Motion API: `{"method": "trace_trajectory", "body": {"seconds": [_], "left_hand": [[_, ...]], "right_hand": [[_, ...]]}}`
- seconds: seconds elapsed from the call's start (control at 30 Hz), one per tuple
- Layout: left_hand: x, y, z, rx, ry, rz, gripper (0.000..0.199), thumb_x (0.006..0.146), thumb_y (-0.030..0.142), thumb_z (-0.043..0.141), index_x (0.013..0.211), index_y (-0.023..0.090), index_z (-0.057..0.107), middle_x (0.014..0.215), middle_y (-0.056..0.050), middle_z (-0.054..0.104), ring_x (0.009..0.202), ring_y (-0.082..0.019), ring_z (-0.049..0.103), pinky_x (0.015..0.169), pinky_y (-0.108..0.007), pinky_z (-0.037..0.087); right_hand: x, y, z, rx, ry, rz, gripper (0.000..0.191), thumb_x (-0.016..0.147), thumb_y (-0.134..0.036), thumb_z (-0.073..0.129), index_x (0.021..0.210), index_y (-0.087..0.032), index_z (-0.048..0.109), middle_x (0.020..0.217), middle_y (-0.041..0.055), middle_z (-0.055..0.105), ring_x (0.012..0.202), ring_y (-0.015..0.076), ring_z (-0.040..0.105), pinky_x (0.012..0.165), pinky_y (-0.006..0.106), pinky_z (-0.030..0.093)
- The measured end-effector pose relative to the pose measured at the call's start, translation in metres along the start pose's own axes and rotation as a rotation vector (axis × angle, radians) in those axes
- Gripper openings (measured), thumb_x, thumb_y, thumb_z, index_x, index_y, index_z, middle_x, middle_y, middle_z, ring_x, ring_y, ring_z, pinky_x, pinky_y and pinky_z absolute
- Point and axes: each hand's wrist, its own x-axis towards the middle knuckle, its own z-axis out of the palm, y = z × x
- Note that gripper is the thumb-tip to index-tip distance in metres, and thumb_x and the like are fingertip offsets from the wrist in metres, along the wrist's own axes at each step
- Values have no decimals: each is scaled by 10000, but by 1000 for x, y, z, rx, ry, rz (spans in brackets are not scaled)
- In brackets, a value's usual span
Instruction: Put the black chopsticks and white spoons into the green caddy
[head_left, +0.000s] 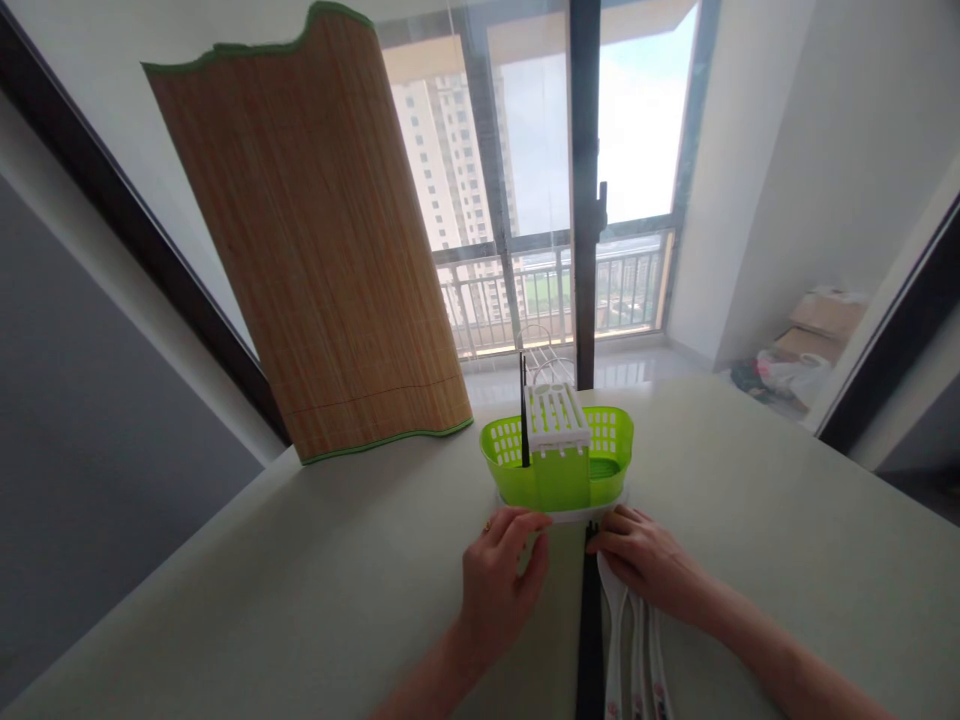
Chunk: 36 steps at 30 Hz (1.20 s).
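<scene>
A bright green utensil basket (510, 485) with a white slotted part (559, 418) on top stands on the table ahead of my hands. One dark chopstick (524, 420) stands upright at its left side. My left hand (501, 570) is just in front of the basket's pale base, fingers bent, thumb and index apart with nothing between them. Close by, my right hand (649, 558) has its fingertips at the far ends of a bundle of black chopsticks (590, 630). Beside the bundle lie several white spoons (615, 640), their bowls partly under my right hand.
A bamboo mat (315, 240) with green edging stands upright at the left back of the pale table (337, 580). Behind the table are a dark-framed glass door (585, 200) and a balcony railing. Cardboard boxes (825, 315) and a plastic bag lie on the floor at right.
</scene>
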Motion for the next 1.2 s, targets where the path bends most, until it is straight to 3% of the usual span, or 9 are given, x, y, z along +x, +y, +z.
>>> {"method": "trace_trajectory", "body": {"seconds": [0.13,0.23,0.43,0.73,0.93,1.2], "left_hand": [[-20,6,21,-6,-381,-100,110,833,282,523,899,245,603,851,0,652,788,-158,595,719,-263,448],[-23,9,28,56,-500,-106,173,767,359,603,887,234,606,898,-4,652,816,-181,591,724,-280,435],[-19,11,26,170,-541,-120,200,765,363,579,914,234,611,949,-16,640,848,-191,595,753,-295,440],[-7,3,18,549,-537,-186,245,761,112,457,934,147,626,958,-122,643,886,-249,605,711,-331,471],[-3,-1,13,546,-567,-231,272,788,86,438,988,129,617,957,-147,648,845,-249,635,696,-332,483],[-3,-6,6,541,-595,-154,257,781,67,431,910,146,638,931,-117,660,820,-233,650,673,-307,482]], "right_hand": [[0,-3,-3,-29,-5,6,221,844,-131,504,950,-256,652,905,47,604,928,212,514,834,346,413],[0,-3,-4,-54,-7,-7,201,830,-139,520,935,-249,653,902,51,601,918,216,513,830,353,416],[-1,-4,-5,-73,-25,-15,230,845,-139,503,970,-257,656,912,54,597,928,217,510,835,351,417],[-1,2,-1,-77,-7,-45,222,876,-176,476,980,-250,657,917,62,605,913,214,521,819,350,419],[-2,2,-1,-65,-2,-39,230,876,-168,461,979,-242,654,926,62,607,915,211,522,815,345,424],[-2,1,-2,-47,-13,-22,225,876,-160,460,982,-238,642,946,65,601,933,216,515,834,358,424]]}}
